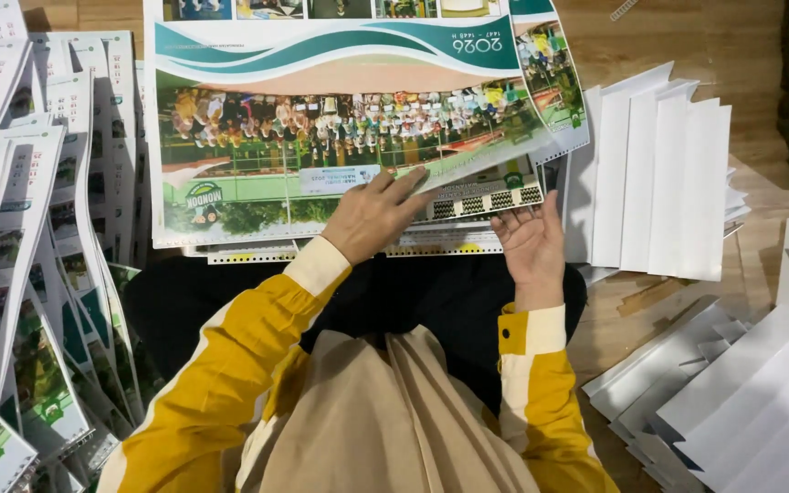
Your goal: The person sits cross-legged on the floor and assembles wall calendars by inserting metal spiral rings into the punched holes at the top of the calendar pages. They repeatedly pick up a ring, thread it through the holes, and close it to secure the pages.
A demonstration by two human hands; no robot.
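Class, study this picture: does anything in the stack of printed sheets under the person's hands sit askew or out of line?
Yes. The top printed sheet is lifted at its lower right corner by the left hand, so it sits skewed over the stack; the right hand rests on the sheets below.
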